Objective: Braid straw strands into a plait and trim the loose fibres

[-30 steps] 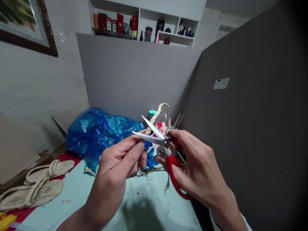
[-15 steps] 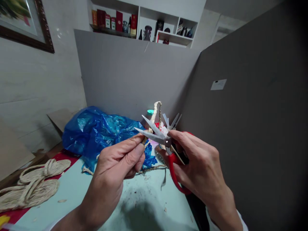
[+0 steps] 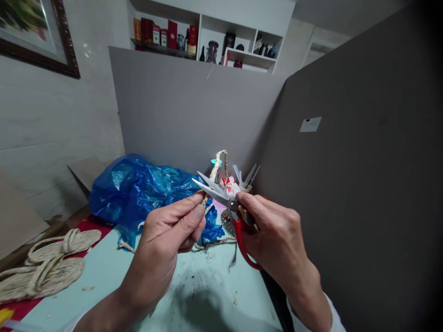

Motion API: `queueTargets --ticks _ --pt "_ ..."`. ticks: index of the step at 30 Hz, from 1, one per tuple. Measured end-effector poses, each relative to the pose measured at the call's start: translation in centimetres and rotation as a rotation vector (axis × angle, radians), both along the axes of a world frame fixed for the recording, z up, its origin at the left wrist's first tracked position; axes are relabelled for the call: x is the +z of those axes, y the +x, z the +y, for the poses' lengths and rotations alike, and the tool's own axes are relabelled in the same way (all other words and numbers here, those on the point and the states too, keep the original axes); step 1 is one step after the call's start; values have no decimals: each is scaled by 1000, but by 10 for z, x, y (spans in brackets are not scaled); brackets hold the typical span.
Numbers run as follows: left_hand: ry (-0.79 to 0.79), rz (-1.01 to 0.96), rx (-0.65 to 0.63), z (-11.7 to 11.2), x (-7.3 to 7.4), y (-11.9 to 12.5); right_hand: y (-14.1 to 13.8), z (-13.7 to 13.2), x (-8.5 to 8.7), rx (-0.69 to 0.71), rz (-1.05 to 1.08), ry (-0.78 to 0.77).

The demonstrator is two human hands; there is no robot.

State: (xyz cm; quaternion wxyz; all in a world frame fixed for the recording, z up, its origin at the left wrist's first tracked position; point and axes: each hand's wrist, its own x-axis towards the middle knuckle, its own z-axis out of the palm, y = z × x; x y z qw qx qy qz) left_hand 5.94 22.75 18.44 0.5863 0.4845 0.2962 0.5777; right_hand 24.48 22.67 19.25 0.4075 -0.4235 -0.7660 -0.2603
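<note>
Pinched between the thumb and fingers of my left hand [image 3: 173, 230] is a pale braided cord [image 3: 214, 171], whose upper part rises from the fingertips and bends over in a loop. My right hand [image 3: 273, 226] is closed round the red handles of a pair of scissors [image 3: 221, 196]. The blades are parted a little and point left, across the cord just above my left fingertips. Whether they touch the cord I cannot tell. More dark braided cord [image 3: 218, 243] lies on the table behind my hands.
A blue plastic bag [image 3: 138, 193] lies bunched at the back left. Coiled pale cord bundles [image 3: 48, 272] rest on a red cloth at the left. A small cup with white sticks [image 3: 246, 184] stands near the grey partition [image 3: 353, 193]. Scraps dot the pale green table [image 3: 166, 295].
My right hand and the scissors have shifted left and the blades have drawn closer together. The cord's loop has moved slightly left; my left hand keeps its pinch.
</note>
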Motion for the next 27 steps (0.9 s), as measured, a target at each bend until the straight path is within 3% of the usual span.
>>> queueTargets --ticks 8,11,15,17,21,27 --pt "66 49 19 6 -5 2 4 2 -4 -4 12 -40" --pt "180 181 59 2 -5 2 6 2 -1 45 243 -90" --pt "469 417 206 -5 -4 2 5 3 6 338 835 -399" --pt "644 534 278 -7 -6 3 3 2 9 473 1006 -507" --pt "895 714 340 -6 -15 5 -1 1 11 536 1075 -504" --pt "923 740 416 -4 -16 8 0 2 11 525 1158 -471"
